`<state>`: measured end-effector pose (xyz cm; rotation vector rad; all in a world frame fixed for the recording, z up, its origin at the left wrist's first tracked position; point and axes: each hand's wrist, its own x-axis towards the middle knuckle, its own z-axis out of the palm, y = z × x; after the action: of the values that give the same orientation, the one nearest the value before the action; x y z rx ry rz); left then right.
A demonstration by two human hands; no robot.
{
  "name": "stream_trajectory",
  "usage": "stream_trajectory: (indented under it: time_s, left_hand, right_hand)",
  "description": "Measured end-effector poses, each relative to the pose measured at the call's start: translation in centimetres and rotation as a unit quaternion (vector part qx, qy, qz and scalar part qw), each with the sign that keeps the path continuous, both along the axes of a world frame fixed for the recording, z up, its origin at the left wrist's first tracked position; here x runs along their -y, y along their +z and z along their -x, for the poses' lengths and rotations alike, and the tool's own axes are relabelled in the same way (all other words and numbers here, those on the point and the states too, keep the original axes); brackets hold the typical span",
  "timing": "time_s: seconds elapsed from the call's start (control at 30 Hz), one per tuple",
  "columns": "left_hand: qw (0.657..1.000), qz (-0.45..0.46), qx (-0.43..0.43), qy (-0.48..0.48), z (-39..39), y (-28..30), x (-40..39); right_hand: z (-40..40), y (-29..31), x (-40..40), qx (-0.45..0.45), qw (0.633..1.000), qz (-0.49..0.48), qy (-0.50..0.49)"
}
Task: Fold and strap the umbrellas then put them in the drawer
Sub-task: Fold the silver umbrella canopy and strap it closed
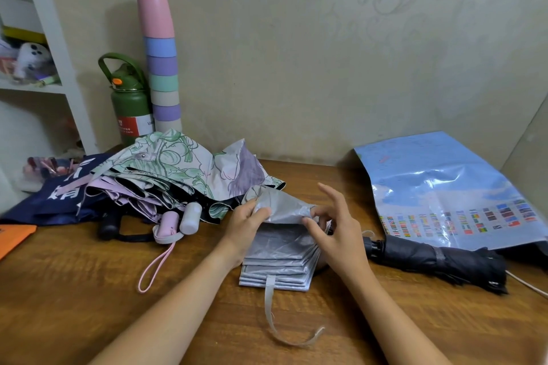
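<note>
On the brown wooden table [89,290], a pleated silver fabric umbrella [281,258] lies between both forearms. The left hand [246,224] pinches its raised far flap. The right hand [335,228] pinches that flap's other edge with thumb and forefinger, its remaining fingers spread upward.

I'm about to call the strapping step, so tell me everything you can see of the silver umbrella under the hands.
The silver umbrella lies on the wooden table, its shiny, crinkled canopy pleated into flat stacked panels. One far panel is lifted, unfolded. Its strap hangs loose off the near edge, curling across the table, unfastened. The left hand and right hand each pinch the raised fabric. Handle and shaft are hidden.
</note>
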<state>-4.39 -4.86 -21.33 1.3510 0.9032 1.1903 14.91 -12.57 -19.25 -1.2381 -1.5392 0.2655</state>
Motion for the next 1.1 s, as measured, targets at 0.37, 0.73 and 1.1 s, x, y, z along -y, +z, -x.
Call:
stream_trajectory:
  time_s: [0.37,0.73,1.1]
  left_hand:
    - [0.998,0.052,0.045,0.01,0.0,0.1,-0.2]
    - [0.994,0.064,0.069,0.056,0.0,0.0,-0.4]
    - [0.993,0.084,0.041,0.071,-0.2,-0.3,-0.9]
  right_hand:
    - [-0.2,-0.7,-0.8,0.181,0.978,-0.067,-0.077]
    - [-0.3,-0.4,-0.9,0.326,0.937,-0.109,-0.061]
    - [-0.6,-0.2,-0.3,0.317,0.938,-0.136,-0.025]
